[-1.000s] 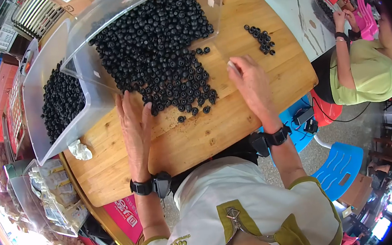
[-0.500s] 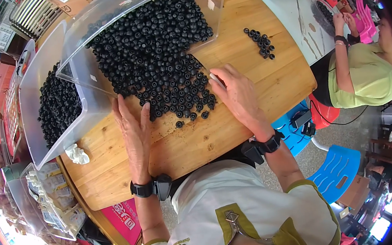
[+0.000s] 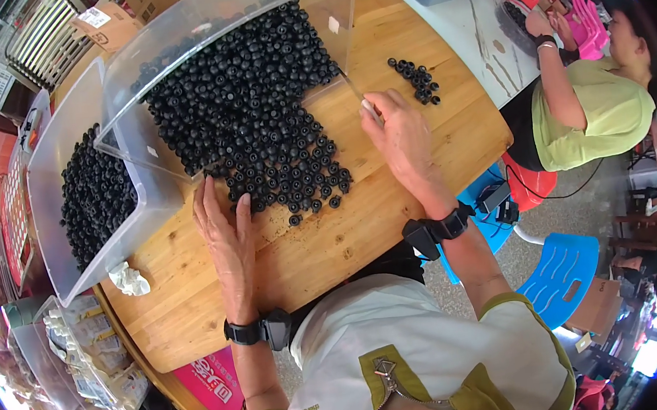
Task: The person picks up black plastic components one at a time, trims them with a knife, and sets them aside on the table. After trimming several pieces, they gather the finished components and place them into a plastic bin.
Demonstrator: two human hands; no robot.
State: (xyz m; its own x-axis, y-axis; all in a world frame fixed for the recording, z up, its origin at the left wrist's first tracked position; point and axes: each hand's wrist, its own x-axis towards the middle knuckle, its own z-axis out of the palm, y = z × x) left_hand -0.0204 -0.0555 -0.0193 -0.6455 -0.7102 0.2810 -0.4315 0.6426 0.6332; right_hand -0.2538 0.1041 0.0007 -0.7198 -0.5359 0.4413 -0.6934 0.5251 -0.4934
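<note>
Many small round black parts with holes (image 3: 240,86) fill a clear plastic bin (image 3: 330,49) tipped toward me and spill onto the wooden table. Beside the left edge of the spill, my left hand (image 3: 222,224) lies open, fingers stretched, its thumb near the loose parts. My right hand (image 3: 401,133) is closed on a thin tool (image 3: 367,106) with a pale end, just right of the pile. The tool's slender dark shaft points away from me, toward the bin's right side; its exact kind is unclear.
To the left, a second clear bin (image 3: 157,215) holds more black parts. A small group of parts (image 3: 416,80) sits apart on the right of the table (image 3: 302,256). Crumpled white tissue (image 3: 129,279) lies at left. A co-worker (image 3: 595,109) sits at a marble-patterned table.
My right hand has moved away from the pile's edge with the tool, slightly right and farther from me. The left hand stays beside the spilled parts. The whole view has shifted a little.
</note>
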